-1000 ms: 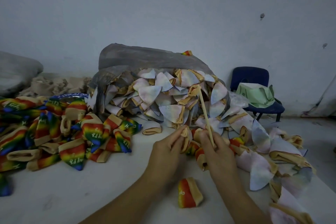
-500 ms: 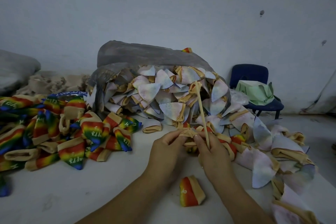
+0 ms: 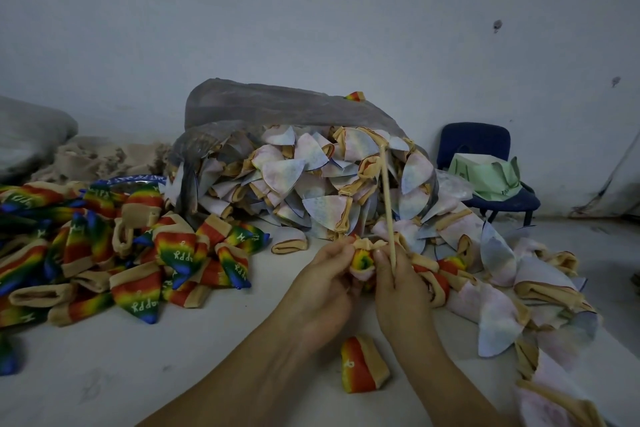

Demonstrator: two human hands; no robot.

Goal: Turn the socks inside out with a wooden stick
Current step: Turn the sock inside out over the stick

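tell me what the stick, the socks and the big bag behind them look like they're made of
Stick: pale, matte, straight and thin, probably bare wood.
Sock in both hands: soft knit fabric, it bunches and folds; rainbow print, tan cuff.
Rainbow socks and pale socks: likely the same knit, one side bright, the other faded.
Bag: thin greyish plastic film, slightly see-through and crinkled.

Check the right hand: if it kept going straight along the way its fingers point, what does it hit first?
The right hand points away from the person, up the wooden stick. First in line looks like the heap of pale socks spilling from the bag, though depth is unclear.
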